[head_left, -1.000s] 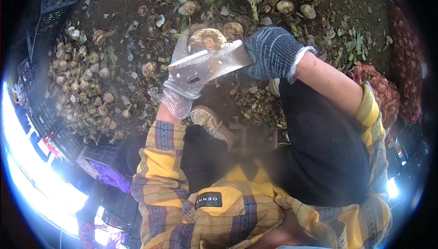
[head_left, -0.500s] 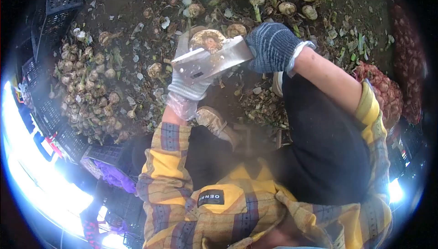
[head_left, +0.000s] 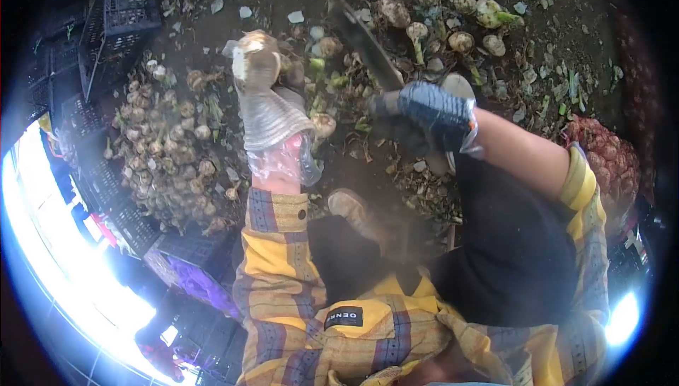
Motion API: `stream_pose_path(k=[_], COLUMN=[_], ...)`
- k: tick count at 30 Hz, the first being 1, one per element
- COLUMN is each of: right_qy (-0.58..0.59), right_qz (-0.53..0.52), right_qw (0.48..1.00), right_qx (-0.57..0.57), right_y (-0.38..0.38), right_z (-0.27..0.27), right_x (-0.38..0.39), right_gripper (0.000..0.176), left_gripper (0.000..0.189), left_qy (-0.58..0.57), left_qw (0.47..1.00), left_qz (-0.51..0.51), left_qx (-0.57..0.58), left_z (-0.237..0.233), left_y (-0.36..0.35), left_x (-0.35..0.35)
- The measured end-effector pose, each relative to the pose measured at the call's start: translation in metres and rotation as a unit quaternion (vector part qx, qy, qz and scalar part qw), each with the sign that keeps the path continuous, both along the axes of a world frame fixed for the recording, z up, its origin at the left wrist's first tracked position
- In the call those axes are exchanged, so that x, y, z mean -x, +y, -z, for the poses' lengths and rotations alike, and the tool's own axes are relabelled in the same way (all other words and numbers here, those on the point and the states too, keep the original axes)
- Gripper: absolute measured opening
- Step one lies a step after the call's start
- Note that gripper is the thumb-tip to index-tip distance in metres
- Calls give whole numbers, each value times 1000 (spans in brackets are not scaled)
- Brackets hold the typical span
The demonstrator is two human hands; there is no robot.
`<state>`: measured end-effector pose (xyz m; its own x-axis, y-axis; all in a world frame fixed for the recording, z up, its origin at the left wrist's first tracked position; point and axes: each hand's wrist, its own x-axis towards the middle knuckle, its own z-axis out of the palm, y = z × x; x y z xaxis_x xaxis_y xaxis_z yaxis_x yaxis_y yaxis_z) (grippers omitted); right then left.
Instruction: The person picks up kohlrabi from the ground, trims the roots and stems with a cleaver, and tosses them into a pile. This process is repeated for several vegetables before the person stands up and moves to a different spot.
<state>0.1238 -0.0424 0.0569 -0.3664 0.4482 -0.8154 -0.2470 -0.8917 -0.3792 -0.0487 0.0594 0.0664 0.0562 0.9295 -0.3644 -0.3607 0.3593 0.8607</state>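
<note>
My left hand (head_left: 272, 106), in a pale knit glove with clear plastic at the wrist, is closed around an onion (head_left: 263, 48). The onion is blurred and shows a pale patch on its left side. My right hand (head_left: 431, 106), in a dark grey-blue knit glove, grips a broad-bladed knife (head_left: 369, 48). The blade points up and to the left, apart from the onion; the handle is mostly hidden in the fist. Just right of my left wrist, another onion (head_left: 324, 125) lies on the ground. Several onions with stems (head_left: 393, 12) lie beyond the blade.
A heap of small bulbs (head_left: 166, 149) lies at the left, beside black plastic crates (head_left: 131, 5). A red mesh sack (head_left: 602, 156) of bulbs stands at the right. Skins and leaf scraps litter the soil. My shoe (head_left: 348, 209) is below the hands.
My left hand has moved left with the onion, away from the knife. The knife has swung from lying across the onion to pointing up and left, with my right hand slightly lower.
</note>
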Motion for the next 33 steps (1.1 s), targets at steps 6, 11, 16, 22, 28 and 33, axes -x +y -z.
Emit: stream_pose_path(k=[6, 11, 16, 22, 28, 33], right_qy=[75, 142, 247, 231, 57, 45], right_qz=[-3, -31, 82, 155, 172, 185], right_qw=[997, 989, 963, 959, 980, 982], right_qx=[5, 24, -65, 59, 77, -9], right_y=[-15, -18, -32, -22, -18, -15], right_z=[-1, 21, 82, 52, 30, 32], right_x=[6, 2, -3, -13, -20, -31], right_gripper=[38, 32, 21, 25, 23, 28], left_gripper=[27, 30, 46, 36, 18, 27], left_qy=[-151, -163, -219, -56, -8, 93], left_qw=[986, 987, 965, 968, 980, 984], left_qz=[-72, 5, 88, -37, -196, -151], left_qx=[22, 2, 114, 242, 25, -26], left_z=[10, 5, 6, 27, -25, -62], left_y=[8, -2, -33, -2, 94, 176], left_x=[-21, -32, -61, 11, 206, 279])
